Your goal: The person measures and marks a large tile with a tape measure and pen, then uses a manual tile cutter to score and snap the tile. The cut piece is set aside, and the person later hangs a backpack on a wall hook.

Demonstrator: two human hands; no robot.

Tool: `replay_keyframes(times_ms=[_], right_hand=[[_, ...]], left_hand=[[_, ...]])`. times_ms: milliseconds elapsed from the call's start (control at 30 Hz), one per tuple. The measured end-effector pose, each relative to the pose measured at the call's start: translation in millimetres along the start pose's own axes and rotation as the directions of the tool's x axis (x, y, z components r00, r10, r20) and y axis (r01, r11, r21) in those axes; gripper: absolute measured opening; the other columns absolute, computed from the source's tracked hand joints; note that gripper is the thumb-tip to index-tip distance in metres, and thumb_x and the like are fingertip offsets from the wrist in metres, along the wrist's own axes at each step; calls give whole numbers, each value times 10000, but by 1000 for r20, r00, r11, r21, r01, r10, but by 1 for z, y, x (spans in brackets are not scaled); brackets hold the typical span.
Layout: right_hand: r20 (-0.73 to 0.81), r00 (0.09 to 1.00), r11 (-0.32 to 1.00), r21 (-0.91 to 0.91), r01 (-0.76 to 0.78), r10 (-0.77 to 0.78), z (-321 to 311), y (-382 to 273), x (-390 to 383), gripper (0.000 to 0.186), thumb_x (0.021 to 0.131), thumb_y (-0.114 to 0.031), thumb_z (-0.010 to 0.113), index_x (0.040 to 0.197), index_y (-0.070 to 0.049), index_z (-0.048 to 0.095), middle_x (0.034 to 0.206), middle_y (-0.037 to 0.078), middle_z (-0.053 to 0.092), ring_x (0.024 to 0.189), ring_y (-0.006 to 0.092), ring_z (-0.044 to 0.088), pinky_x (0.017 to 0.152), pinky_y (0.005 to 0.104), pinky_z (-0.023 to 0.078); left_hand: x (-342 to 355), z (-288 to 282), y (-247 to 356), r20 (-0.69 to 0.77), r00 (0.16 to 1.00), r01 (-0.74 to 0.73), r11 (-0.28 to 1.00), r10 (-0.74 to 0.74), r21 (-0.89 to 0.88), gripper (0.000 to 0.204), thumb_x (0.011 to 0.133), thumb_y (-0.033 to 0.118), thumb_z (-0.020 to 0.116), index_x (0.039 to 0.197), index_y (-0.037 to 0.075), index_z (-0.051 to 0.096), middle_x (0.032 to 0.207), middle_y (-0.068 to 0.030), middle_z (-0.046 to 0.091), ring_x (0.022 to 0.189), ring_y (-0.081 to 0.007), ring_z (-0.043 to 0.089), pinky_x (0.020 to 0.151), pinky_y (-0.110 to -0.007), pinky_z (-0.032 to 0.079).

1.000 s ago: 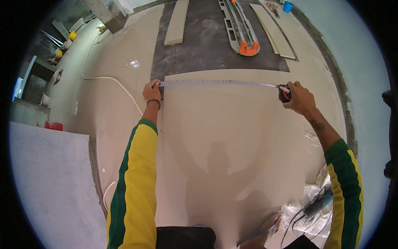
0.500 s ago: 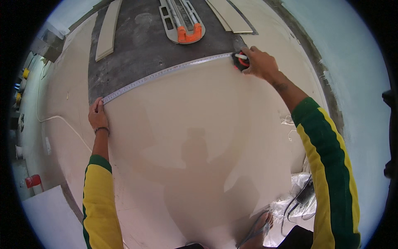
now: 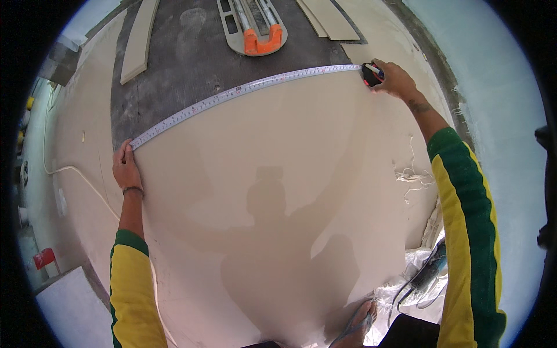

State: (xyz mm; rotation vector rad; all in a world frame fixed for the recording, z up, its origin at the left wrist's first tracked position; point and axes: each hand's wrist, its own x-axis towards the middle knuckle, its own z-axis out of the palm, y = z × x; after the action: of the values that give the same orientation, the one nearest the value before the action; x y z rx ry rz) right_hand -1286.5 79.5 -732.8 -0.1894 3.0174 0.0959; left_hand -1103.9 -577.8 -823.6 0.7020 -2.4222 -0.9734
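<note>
A pale tape measure blade [image 3: 238,91] stretches across the far edge of a large beige tile [image 3: 191,174], along the border with the dark grey board [image 3: 165,87] beyond. At the far left corner, my left hand [image 3: 126,166] pinches the blade's end. My right hand [image 3: 396,80] grips the black and red tape measure [image 3: 372,74] at the far right, past the dark board's right edge. My shadow lies over the middle of the tile.
A tile cutter [image 3: 264,43] with an orange end rests on the dark board. Tile strips lie left [image 3: 139,46] and right [image 3: 331,20]. A white cord [image 3: 87,178] runs at left. At lower right, a corded power tool [image 3: 428,272] sits on clear plastic near my sandalled foot [image 3: 361,319].
My right hand has moved right with the tape measure, drawing out more blade. My left hand still holds the blade's end, and the view has shifted slightly.
</note>
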Motion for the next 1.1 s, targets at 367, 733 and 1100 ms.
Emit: replay_keyframes(times_ms=[367,733,1100], right_hand=[[356,921,546,746,-383,159,-84,8,-158,337,954,-348,551,910,-46,694,684,18,573,592,114,578,581,297,526],[408,906,13,911,-412,115,-172,-49,-312,512,1001,-528,536,809,-66,643,599,12,547,513,116,523,499,251,418],[381,830,563,820,-102,-406,-210,-79,-394,527,878,-495,730,650,-35,614,565,36,547,509,111,528,490,274,434]], left_hand=[[5,1,-15,25,1000,6,1000,-6,-10,399,1015,366,518,1368,215,628,1361,-110,604,1287,-263,534,1091,-358,388],[-76,16,58,-243,945,-265,948,220,-176,418,1016,339,558,1287,22,592,1234,-132,659,1112,-255,626,985,-373,469],[-307,-95,403,57,96,-918,111,994,-380,261,848,124,690,1108,113,715,1161,-67,686,1094,-245,630,1000,-436,480]])
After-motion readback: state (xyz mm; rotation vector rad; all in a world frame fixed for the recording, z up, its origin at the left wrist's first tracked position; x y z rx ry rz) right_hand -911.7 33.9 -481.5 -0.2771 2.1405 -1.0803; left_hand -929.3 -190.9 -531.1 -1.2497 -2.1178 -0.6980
